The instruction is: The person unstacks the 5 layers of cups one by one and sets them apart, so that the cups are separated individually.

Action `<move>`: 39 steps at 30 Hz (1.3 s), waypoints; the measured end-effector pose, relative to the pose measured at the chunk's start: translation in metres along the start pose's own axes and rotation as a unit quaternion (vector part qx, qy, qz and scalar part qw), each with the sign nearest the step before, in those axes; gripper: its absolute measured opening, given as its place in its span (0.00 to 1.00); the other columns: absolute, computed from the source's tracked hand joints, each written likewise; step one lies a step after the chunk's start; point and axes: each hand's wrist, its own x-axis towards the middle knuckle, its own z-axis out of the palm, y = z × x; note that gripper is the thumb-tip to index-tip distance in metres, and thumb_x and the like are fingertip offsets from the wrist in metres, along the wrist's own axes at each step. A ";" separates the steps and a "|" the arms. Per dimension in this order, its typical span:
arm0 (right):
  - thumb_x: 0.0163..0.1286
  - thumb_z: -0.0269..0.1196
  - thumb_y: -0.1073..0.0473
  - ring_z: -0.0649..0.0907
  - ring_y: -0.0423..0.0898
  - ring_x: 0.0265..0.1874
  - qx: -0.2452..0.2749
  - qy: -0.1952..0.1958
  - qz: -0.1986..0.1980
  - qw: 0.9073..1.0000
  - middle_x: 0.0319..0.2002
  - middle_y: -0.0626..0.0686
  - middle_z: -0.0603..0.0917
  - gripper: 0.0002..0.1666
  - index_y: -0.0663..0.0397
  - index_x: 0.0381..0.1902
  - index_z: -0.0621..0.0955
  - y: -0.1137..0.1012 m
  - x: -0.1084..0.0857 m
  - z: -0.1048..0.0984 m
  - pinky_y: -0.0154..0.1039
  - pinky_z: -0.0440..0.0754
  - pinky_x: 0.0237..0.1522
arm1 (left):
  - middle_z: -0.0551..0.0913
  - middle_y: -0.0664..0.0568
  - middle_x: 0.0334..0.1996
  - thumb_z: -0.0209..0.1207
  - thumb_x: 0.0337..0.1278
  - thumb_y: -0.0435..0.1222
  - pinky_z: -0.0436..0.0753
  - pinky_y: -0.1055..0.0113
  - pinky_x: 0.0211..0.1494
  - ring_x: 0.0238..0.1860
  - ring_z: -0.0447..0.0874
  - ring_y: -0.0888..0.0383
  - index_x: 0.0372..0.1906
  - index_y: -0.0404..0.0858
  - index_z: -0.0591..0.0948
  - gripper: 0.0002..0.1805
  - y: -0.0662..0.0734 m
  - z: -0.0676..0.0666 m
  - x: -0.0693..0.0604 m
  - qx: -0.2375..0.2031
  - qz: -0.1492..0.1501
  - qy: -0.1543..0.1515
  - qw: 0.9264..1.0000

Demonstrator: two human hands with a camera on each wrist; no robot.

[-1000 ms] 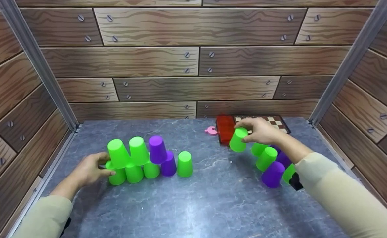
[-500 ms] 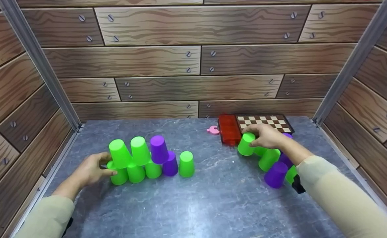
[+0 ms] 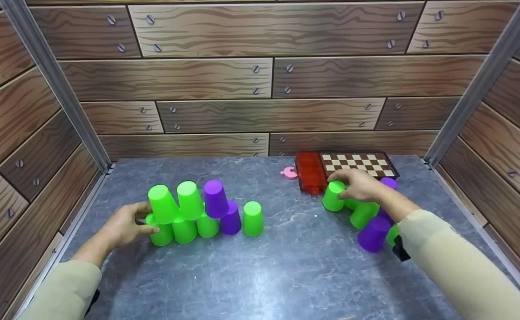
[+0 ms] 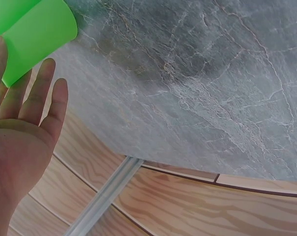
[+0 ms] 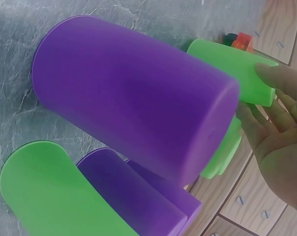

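1. Nearest, the table fills the foreground, a sleeve reaching in on either side.
2. The left hand has thumb and fingers on opposite sides of the end cup, a light pinch by the look of it; the little finger stretches free. It appears to be steadying the base.
3. Along that base stand two green cups, a purple cup and, just beside it, a lone cup. Three top cups ride above, with none bridging the purple and lone ones. All stand narrow end up.
4. To the right, a front cup, purple, leads a group, the forearm partly hiding the others.
5. At that group's far left, the right hand grasps a green cup between thumb and fingers. Whether its rim meets the table, I cannot tell. The step in hand seems to be picking up or setting down this cup; the next move probably calls for a straight lift or clean release, without nudging its neighbours.
6. Farther back lie a red box, a pink piece and a chequered board, before the plank wall.
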 end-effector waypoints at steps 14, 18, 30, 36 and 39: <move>0.63 0.72 0.72 0.82 0.66 0.60 -0.009 -0.001 0.005 1.000 0.62 0.67 0.83 0.29 0.66 0.63 0.81 0.003 0.003 0.003 0.63 0.81 0.63 | 0.86 0.34 0.54 0.78 0.56 0.32 0.86 0.43 0.61 0.59 0.85 0.33 0.60 0.26 0.81 0.29 0.001 -0.001 -0.001 0.004 0.001 0.003 1.000; 0.63 0.72 0.73 0.82 0.66 0.60 -0.009 0.000 0.007 1.000 0.62 0.68 0.83 0.30 0.66 0.63 0.81 0.003 0.003 0.003 0.62 0.81 0.63 | 0.86 0.34 0.55 0.77 0.57 0.31 0.87 0.44 0.60 0.59 0.85 0.33 0.60 0.25 0.80 0.29 0.000 0.000 -0.001 0.003 -0.002 0.001 1.000; 0.63 0.70 0.74 0.80 0.67 0.62 0.000 -0.005 0.026 1.000 0.65 0.68 0.81 0.33 0.66 0.67 0.79 0.004 0.002 0.000 0.62 0.79 0.65 | 0.86 0.35 0.54 0.77 0.57 0.31 0.87 0.44 0.60 0.59 0.85 0.34 0.60 0.26 0.80 0.28 0.001 0.000 -0.001 -0.004 -0.006 0.000 1.000; 0.65 0.69 0.75 0.77 0.70 0.67 0.004 -0.007 0.005 1.000 0.68 0.69 0.79 0.34 0.67 0.70 0.77 0.000 0.000 -0.009 0.66 0.77 0.68 | 0.86 0.35 0.54 0.77 0.57 0.31 0.87 0.45 0.60 0.59 0.85 0.34 0.59 0.26 0.81 0.27 0.001 0.001 -0.001 -0.005 -0.008 0.004 1.000; 0.67 0.69 0.73 0.76 0.70 0.68 -0.004 0.005 -0.007 1.000 0.68 0.68 0.79 0.33 0.65 0.70 0.77 -0.009 -0.001 -0.018 0.66 0.77 0.67 | 0.86 0.35 0.54 0.77 0.57 0.31 0.87 0.44 0.60 0.59 0.85 0.34 0.59 0.26 0.81 0.27 0.001 0.000 0.000 -0.001 -0.008 0.003 1.000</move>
